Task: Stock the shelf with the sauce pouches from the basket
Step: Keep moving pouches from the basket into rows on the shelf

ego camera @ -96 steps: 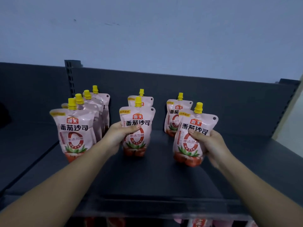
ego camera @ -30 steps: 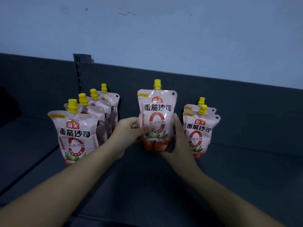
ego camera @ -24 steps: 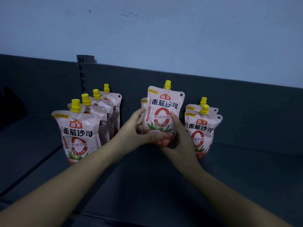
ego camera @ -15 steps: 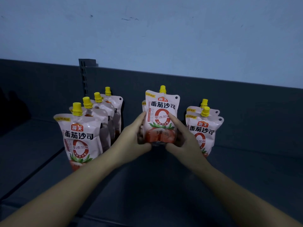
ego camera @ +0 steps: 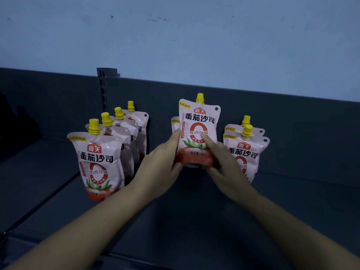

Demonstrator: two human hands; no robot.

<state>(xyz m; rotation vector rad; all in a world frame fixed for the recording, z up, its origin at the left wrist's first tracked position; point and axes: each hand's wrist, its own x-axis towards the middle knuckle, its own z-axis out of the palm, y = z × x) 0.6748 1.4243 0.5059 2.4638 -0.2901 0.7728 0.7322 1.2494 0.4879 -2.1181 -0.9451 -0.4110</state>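
Both hands hold one pink sauce pouch (ego camera: 198, 121) with a yellow cap, upright in the middle row of the dark shelf (ego camera: 194, 221). My left hand (ego camera: 161, 162) grips its lower left edge. My right hand (ego camera: 224, 162) grips its lower right, thumb on the front. Its base looks slightly off the shelf. Another pouch (ego camera: 175, 122) stands right behind it, mostly hidden. A left row of several pouches (ego camera: 101, 158) and a right row of two pouches (ego camera: 246, 151) stand beside. The basket is out of view.
The shelf's dark back panel (ego camera: 292, 121) rises behind the rows, with a slotted upright (ego camera: 103, 88) at the left. A seam (ego camera: 39, 207) splits this shelf from the neighbouring one on the left. A pale blue wall (ego camera: 175, 36) is above.
Since 3.2 s ago my right hand let go of the right-row pouch and joined my left on the middle pouch. Over the last second both hands lifted, tilted and straightened it.
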